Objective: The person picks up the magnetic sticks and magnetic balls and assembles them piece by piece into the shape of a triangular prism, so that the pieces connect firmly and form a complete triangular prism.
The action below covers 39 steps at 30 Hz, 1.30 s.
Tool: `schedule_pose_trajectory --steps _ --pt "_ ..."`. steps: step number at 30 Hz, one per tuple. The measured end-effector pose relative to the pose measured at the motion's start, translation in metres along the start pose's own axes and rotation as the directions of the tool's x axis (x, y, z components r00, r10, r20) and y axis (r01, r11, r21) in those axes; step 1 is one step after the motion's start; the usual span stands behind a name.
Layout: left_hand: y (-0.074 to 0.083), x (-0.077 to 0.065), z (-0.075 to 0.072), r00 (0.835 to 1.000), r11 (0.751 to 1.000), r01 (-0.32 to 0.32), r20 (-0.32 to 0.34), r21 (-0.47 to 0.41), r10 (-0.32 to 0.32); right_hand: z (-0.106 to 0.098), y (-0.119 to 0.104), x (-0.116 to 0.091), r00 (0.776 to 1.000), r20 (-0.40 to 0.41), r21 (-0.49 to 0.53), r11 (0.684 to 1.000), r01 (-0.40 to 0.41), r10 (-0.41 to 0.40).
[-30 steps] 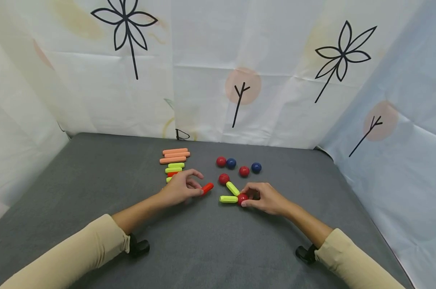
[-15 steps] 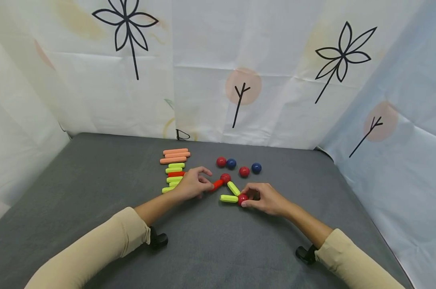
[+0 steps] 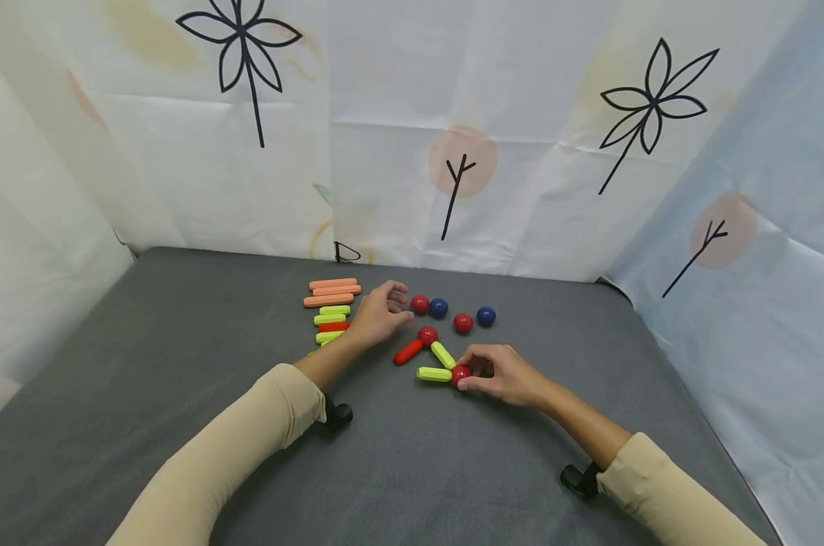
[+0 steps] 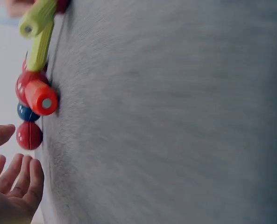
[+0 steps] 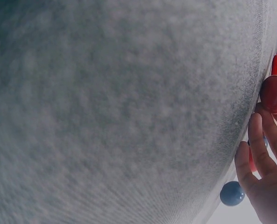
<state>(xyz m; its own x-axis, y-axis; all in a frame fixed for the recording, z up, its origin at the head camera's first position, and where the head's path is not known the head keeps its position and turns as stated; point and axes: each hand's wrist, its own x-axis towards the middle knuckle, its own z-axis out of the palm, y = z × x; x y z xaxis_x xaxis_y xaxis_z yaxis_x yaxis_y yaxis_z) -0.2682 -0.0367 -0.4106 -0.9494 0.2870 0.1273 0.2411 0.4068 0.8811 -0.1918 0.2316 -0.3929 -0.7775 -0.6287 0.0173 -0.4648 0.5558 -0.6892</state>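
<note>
My right hand pinches a red ball between thumb and fingers, low on the grey table. Two yellow-green rods run out from that ball: one rod points left, the other leads up to a second red ball. A red rod, its round silver end facing the left wrist view, sticks out from the second ball. My left hand is spread with nothing in it, thumb and fingers apart, just left of a loose red ball at the back.
Behind the joined pieces lie a blue ball, another red ball and another blue ball. Left of my left hand, orange rods and shorter yellow-green rods lie in a column with a red rod. A white printed cloth stands behind.
My left hand brought the red rod right to the second red ball, let go of it, and moved up towards the back balls. The right hand stayed on its red ball.
</note>
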Motion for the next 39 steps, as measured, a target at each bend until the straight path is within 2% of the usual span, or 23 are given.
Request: schedule_pose_trajectory --steps 2,8,14,18,25,27,29,32,36,39 --pt "-0.002 0.008 0.002 1.000 1.000 -0.006 0.008 0.022 0.005 0.000 0.001 0.000 1.000 0.000 -0.001 1.000 0.000 0.000" --pt "-0.003 0.024 0.011 0.997 0.998 0.028 0.064 0.053 -0.031 0.000 0.002 0.000 1.000 -0.002 0.004 1.000 0.014 -0.014" --pt "-0.002 0.031 0.015 0.999 0.998 0.049 0.012 0.034 -0.050 -0.001 0.002 0.000 1.000 -0.001 0.010 1.000 -0.001 0.001" --pt "-0.004 0.030 0.010 1.000 0.999 0.025 0.008 0.027 -0.026 -0.001 0.000 0.000 1.000 -0.006 0.015 1.000 -0.005 0.005" --pt "0.000 0.008 -0.017 0.998 0.999 -0.017 0.056 0.046 0.014 0.001 0.000 -0.001 1.000 -0.012 0.019 1.000 0.018 -0.017" --pt "0.002 -0.001 -0.024 0.996 0.999 -0.028 0.084 0.033 0.025 0.002 -0.001 -0.001 1.000 -0.012 0.016 1.000 0.019 -0.019" --pt "0.003 -0.012 -0.030 0.990 0.998 -0.065 0.124 0.016 0.062 0.002 -0.001 -0.001 1.000 -0.013 0.017 1.000 0.018 -0.018" --pt "0.008 -0.032 -0.032 0.973 0.991 -0.131 0.194 0.001 0.129 0.002 0.000 -0.001 1.000 -0.015 0.018 1.000 0.016 -0.016" --pt "0.013 -0.053 -0.030 0.933 0.970 -0.239 0.287 0.038 0.219 0.002 -0.001 0.000 1.000 -0.011 0.010 1.000 0.008 -0.008" --pt "0.012 -0.064 -0.026 0.905 0.947 -0.312 0.328 0.079 0.271 0.001 0.000 0.000 1.000 -0.011 0.002 1.000 0.005 -0.005"
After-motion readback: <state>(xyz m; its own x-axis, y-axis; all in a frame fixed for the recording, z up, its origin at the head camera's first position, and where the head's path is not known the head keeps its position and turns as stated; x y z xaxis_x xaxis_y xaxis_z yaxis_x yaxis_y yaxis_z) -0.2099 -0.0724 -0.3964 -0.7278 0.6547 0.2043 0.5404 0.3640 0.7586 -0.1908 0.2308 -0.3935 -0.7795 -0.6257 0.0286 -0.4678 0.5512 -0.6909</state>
